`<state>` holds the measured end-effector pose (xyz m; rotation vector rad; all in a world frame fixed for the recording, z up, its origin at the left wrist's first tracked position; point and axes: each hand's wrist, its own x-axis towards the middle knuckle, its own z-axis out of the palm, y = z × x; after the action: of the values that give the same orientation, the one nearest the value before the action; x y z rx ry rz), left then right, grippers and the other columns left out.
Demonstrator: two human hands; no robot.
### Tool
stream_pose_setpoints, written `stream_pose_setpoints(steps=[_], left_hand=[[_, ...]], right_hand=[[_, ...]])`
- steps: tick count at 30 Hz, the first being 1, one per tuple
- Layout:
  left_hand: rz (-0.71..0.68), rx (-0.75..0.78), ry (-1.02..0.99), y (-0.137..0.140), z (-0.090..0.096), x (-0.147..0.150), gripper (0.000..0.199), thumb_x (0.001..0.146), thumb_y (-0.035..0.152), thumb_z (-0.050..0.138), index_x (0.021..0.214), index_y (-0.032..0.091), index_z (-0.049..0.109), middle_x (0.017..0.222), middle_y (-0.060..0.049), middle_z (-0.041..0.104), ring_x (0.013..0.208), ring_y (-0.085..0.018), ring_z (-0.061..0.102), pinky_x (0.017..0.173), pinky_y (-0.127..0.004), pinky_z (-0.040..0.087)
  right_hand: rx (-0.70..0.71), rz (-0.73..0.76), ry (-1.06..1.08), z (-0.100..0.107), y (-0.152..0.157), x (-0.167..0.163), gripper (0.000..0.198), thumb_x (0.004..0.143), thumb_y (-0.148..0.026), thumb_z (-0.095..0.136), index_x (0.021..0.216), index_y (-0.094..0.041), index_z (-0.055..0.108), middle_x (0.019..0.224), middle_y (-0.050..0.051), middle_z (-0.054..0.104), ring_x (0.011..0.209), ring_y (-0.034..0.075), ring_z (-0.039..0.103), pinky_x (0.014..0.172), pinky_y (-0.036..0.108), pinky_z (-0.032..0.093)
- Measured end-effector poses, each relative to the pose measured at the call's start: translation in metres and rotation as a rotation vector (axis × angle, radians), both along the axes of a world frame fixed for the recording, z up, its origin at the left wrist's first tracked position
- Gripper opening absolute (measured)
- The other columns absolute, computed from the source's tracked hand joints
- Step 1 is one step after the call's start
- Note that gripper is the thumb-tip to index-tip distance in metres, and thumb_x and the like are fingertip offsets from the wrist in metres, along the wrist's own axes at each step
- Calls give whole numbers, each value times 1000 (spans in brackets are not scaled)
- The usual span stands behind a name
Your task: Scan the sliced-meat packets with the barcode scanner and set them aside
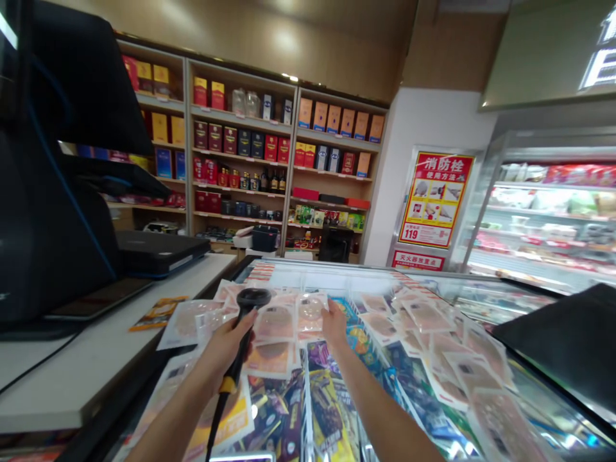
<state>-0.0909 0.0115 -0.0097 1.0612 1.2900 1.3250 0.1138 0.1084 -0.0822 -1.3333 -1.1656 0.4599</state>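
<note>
My left hand (pixel 230 345) is wrapped around the handle of a black barcode scanner (pixel 253 297), its head pointing up and a black cord trailing down from the handle. To the right of it, my right hand (pixel 335 324) pinches the edge of a clear flat plastic packet (pixel 310 313). Another pale flat packet (pixel 274 323) lies just beside the scanner. Below both hands is the glass top of a chest freezer (pixel 308 276), with colourful wrapped goods (pixel 332 410) visible underneath. More flat packets (pixel 178 321) lie to the left of my left hand.
A white counter (pixel 62 378) with a black register (pixel 72 160) and an orange sachet (pixel 158 312) stands at left. Several flat packets (pixel 447 333) are spread over the freezer at right, near a black bag-like object (pixel 563 346). Shelves of boxes (pixel 240 141) stand behind.
</note>
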Motion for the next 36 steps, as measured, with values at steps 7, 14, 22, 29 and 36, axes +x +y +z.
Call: stream_pose_setpoints(steps=[7,14,22,29,36], left_hand=[[1,-7,-14,0,-3,-1,38,55,52,58,59,16,47,39,5,48,32,-8,43,33,-19,31],[-50,-1,-6,-3,1,20,39,54,53,58,61,15,48,41,4,49,33,-8,44,34,-19,31],[-238,28,24,-1,0,68,37,61,51,53,59,16,45,43,6,47,33,-6,42,34,-18,29],[-423,-1,16,-3,-2,109,36,62,51,53,60,16,45,43,5,47,33,-7,42,35,-19,29],[-491,-49,17,4,-16,120,39,63,55,49,59,15,47,43,4,49,32,-6,40,34,-18,27]], right_hand=[[-144,132,-178,-2,-11,-30,54,76,-45,30,117,-12,42,125,12,39,118,23,30,97,40,20],[-149,64,-388,6,-19,-2,56,79,-45,25,121,-11,37,129,15,33,120,25,25,96,46,18],[-405,-302,-768,8,-42,115,53,78,-44,28,120,-13,37,129,16,32,120,29,22,91,50,21],[-467,-368,-916,0,-54,144,48,71,-42,41,108,-12,50,106,18,52,99,31,47,82,45,29],[-449,-296,-594,3,-36,161,56,57,-28,55,110,-13,49,97,11,60,90,24,54,73,30,38]])
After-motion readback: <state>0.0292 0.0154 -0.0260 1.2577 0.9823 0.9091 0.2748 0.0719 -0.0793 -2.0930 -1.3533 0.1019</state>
